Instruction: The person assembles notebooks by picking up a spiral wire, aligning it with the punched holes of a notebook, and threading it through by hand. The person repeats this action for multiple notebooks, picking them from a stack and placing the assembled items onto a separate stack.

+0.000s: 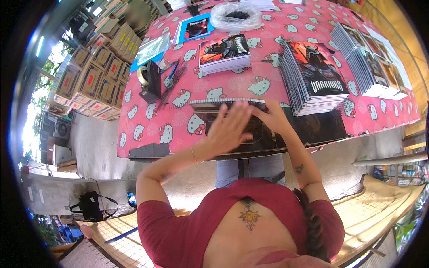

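Note:
A dark-covered spiral notebook lies at the table's near edge, its bound edge facing away from me. My left hand rests flat across the cover with its fingers stretched out. At the right end of the binding, my right hand grips the notebook's corner between thumb and fingers; the exact pinch is partly hidden. Right beside that hand stands a tall stack of spiral notebooks with an armoured figure on the top cover. Dark sheets lie under and beside this stack.
Beyond the notebook sits a shorter notebook stack. A black tape dispenser and pens are at left. More stacks stand far right. A plastic bag of black pieces lies at the back. Cardboard boxes are piled beyond the table.

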Motion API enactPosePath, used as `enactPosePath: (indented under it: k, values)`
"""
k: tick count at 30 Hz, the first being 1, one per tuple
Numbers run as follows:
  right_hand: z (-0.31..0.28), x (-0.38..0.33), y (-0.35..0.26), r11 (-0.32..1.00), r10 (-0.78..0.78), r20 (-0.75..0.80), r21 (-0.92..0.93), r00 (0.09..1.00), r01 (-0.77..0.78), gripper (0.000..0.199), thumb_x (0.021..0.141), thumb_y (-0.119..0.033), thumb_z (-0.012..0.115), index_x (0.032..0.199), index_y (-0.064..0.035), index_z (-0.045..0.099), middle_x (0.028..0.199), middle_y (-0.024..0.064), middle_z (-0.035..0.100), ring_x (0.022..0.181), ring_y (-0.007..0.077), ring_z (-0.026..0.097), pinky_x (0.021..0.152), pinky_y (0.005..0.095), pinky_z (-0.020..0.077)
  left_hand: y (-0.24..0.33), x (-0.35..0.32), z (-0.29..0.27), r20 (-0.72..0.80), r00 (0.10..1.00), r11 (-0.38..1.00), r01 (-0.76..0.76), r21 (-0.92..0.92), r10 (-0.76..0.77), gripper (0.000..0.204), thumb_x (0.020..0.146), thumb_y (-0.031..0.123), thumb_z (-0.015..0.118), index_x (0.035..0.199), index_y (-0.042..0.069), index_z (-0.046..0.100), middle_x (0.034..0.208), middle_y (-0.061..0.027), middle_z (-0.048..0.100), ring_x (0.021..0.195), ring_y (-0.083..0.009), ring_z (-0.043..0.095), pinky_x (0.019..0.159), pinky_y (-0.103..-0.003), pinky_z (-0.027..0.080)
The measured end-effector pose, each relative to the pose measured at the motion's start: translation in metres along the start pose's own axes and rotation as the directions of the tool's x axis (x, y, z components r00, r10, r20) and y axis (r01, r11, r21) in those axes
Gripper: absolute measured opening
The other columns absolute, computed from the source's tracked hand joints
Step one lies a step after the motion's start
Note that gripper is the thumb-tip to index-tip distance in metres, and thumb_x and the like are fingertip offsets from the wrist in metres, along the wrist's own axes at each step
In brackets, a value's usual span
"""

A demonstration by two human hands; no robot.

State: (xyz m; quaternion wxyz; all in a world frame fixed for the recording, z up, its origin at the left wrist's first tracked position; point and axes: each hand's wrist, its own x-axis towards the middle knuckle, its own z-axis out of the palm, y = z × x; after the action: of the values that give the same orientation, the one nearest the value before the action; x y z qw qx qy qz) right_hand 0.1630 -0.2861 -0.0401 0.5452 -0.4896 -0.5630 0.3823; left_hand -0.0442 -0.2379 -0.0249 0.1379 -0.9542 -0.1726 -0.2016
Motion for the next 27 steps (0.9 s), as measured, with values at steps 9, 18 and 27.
enactPosePath:
  k: [9,18,27]
  values:
    - [0.005,0.003,-0.009,0.999,-0.021,-0.06,0.028,0.998,0.023,0.026,0.095,-0.012,0.068,0.118,-0.0001,0.069,0.098,0.0064,0.074,0.087,0.0097,0.063,0.079,0.0313,0.0524,0.005,0.012,-0.014,-0.005,0.995,0.985,-0.095,-0.142,0.095,0.082,0.096,0.053,0.054,0.151,-0.005,0.036,0.159,-0.025,0.035,0.151,-0.0374,0.029,0.121,-0.06,0.014]
    - [0.001,0.002,-0.007,0.992,-0.093,-0.044,-0.085,0.995,0.089,0.026,0.093,-0.013,0.071,0.116,-0.0002,0.069,0.093,0.0069,0.072,0.081,0.0124,0.061,0.077,0.0309,0.0515,0.004,0.041,-0.035,-0.132,0.984,0.959,0.077,-0.271,-0.116,0.063,0.102,0.042,0.052,0.147,-0.002,0.044,0.15,-0.0233,0.048,0.143,-0.0358,0.044,0.119,-0.056,0.022]
    - [-0.047,0.002,-0.059,0.992,0.008,0.028,-0.123,1.0,-0.005,0.017,0.095,-0.012,0.07,0.104,0.0028,0.072,0.082,0.0051,0.07,0.077,0.0107,0.066,0.072,0.0284,0.0535,-0.024,0.065,-0.041,-0.159,0.982,0.925,0.032,-0.379,-0.099,0.013,0.094,0.021,0.068,0.101,0.009,0.068,0.089,-0.0051,0.072,0.084,-0.0246,0.069,0.114,-0.052,0.031]
